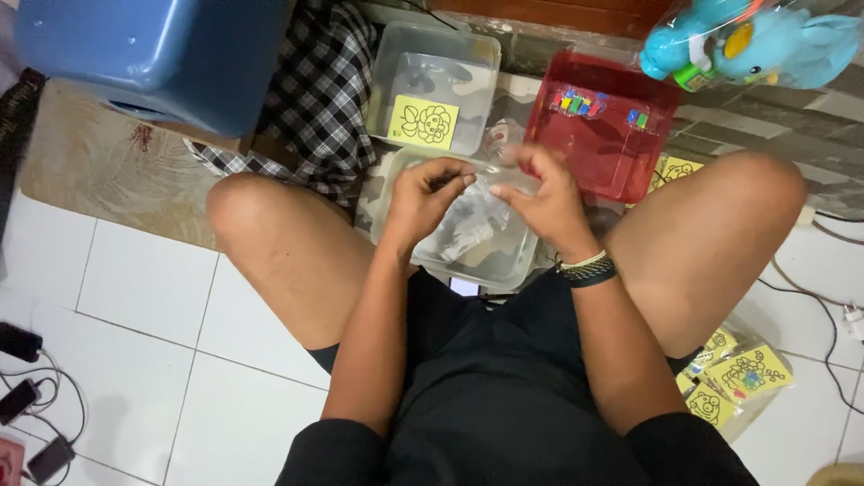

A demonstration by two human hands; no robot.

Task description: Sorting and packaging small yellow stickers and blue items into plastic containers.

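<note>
Fingers (457, 180) of our left hand (425, 200) and right hand (540, 200) pinch a small clear plastic bag (498, 171) between them, above a clear tub (504, 256) on the floor between our knees. Beyond it sit another clear tub (396, 67) holding a yellow picture card (423, 121) and a red tray (621, 166); more yellow cards (742, 373) lie by our right thigh.

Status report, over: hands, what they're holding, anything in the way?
Left hand and right hand pinch a small clear plastic bag. Clear tub directly below. Nothing in the way.
</note>
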